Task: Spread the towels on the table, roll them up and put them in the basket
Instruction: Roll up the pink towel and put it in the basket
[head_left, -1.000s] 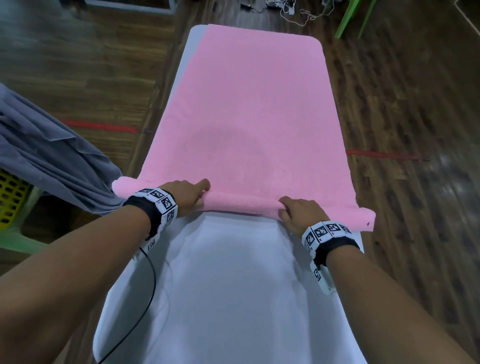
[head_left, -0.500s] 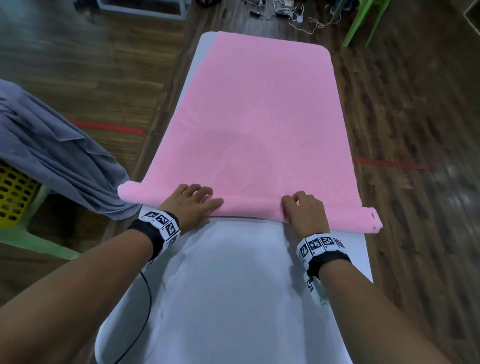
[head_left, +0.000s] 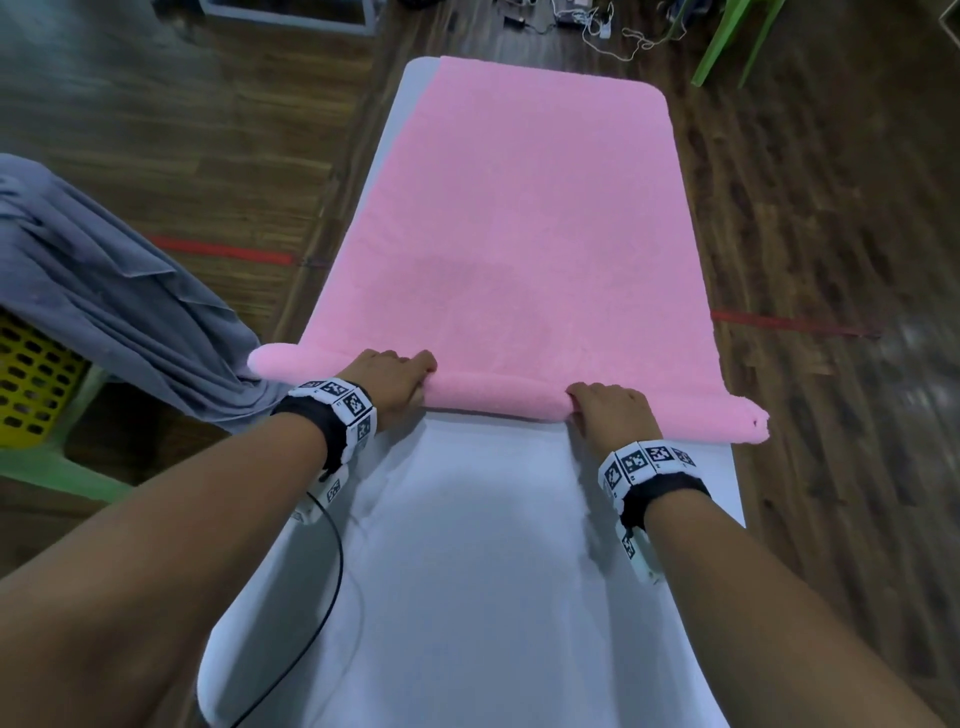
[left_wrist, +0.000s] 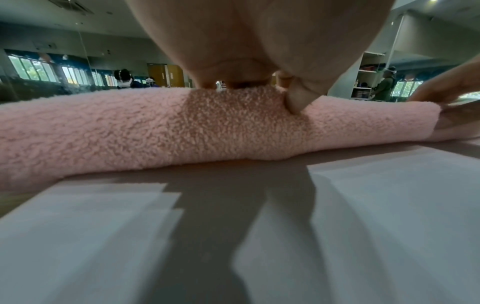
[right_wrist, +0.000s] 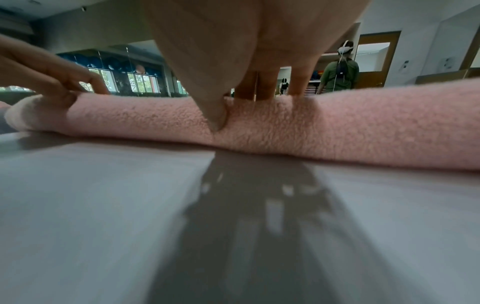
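i note the pink towel (head_left: 524, 234) part-rolled across the white bench (head_left: 467, 571); left hand (head_left: 389, 382) and right hand (head_left: 610, 413) fingers curl over the roll, whose ends overhang both bench edges

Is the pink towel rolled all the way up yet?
No, only the near edge of the towel is rolled under both hands; most of it lies flat on the table.
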